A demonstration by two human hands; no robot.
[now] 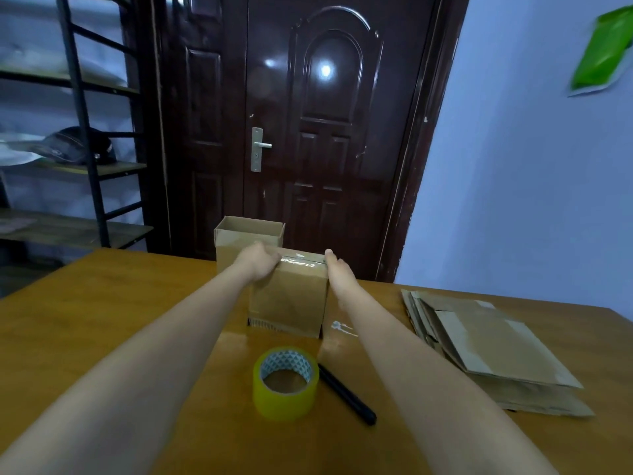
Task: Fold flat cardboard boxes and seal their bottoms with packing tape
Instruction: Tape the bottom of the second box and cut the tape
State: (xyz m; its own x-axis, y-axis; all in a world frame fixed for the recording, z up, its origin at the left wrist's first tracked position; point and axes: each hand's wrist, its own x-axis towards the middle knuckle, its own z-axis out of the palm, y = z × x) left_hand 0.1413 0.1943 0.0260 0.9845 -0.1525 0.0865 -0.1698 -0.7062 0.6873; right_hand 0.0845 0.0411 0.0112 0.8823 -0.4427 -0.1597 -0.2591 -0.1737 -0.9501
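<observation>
Now the box (287,296) is standing upside down near the middle of the table (102,303), its taped bottom facing up and shining. The left hand (258,264) is curling its fingers over the box's top left edge, gripping it, while the right hand (337,269) is pressing flat against the right side with straight fingers. A risk, as I judge it, is that uneven pressing is leaving the tape wrinkled or loose at the edges, so the seam could lift. Just behind, toward the far edge, an open box (248,236) is standing, touching or nearly touching the held one; pushing could be knocking it off the table. Toward the near edge a tape roll (285,383) and a black pen (346,394) are lying between the forearms. Flat cardboard (489,344) is waiting stacked at the right edge.
</observation>
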